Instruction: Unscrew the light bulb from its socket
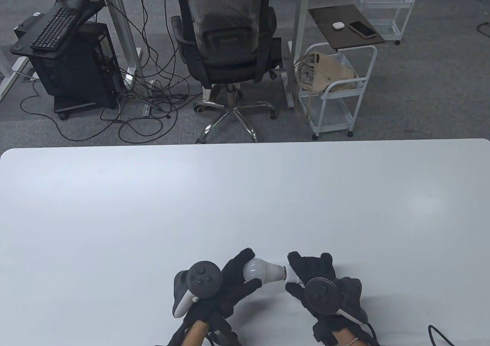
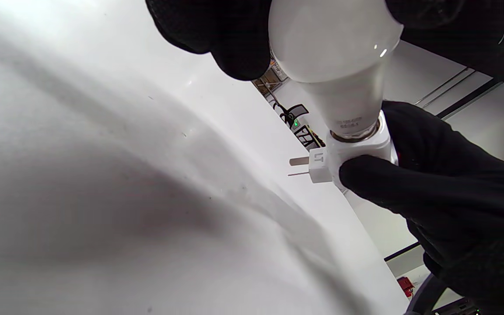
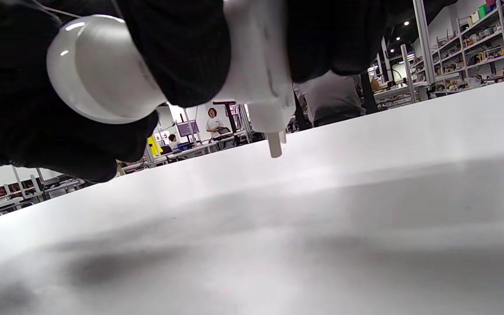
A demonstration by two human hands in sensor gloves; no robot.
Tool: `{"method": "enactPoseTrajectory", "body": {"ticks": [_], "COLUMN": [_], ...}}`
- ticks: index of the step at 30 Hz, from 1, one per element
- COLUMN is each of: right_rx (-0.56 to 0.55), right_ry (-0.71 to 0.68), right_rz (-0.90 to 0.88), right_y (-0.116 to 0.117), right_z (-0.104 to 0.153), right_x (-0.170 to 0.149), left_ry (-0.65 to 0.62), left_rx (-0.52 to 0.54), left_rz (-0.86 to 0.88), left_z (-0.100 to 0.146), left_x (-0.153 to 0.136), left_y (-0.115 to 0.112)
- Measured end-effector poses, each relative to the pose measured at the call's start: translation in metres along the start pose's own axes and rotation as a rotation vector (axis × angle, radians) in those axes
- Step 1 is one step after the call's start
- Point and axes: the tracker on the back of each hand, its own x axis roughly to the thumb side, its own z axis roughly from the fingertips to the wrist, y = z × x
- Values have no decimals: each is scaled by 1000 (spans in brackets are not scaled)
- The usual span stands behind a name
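A white light bulb (image 1: 260, 270) sits screwed into a white plug-in socket (image 1: 291, 275), held sideways just above the white table (image 1: 245, 208) near its front edge. My left hand (image 1: 233, 281) grips the bulb's round end. My right hand (image 1: 314, 281) grips the socket. In the left wrist view the bulb (image 2: 335, 48) meets the socket (image 2: 352, 151), whose two plug prongs (image 2: 298, 167) stick out to the side. In the right wrist view the bulb (image 3: 99, 70), the socket (image 3: 256, 65) and the prongs (image 3: 274, 146) hang above the table.
The far table edge (image 1: 245, 143) runs across the middle of the table view. Beyond it stand a black office chair (image 1: 226, 35), a white cart (image 1: 337, 81) and a computer tower (image 1: 76, 66). A black cable (image 1: 440, 334) lies at the front right.
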Motion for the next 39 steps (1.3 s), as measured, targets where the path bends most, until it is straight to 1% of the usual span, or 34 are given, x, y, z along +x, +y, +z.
{"method": "enactPoseTrajectory", "body": {"ticks": [4,8,15,19,26,34,39], "right_rx": [19,16,10,12,18,15,17], "right_ry": [18,20,15,5,21,12,13], "right_rz": [-30,-33,-38,-35,-57,-50,-50], "right_y": [2,3,3,4,4,4,4], "right_z": [-1,-1,-1,-2,-2,-2,-2], "right_x": [-3,-3,-3,-2,-4,-3,-3], "left_ry": [-9,-16,-3,10,-5,9,1], "left_rx": [-23,5,20,19,-2,24,-7], "left_rz": [-11,-21,-10,13,8,4,20], "left_z": [-1,0,0,0,0,0,0], "left_x": [2,3,1,-2,-1,-1,-1], "left_y": [-3,-2,0,-1,-2,-1,-2]}}
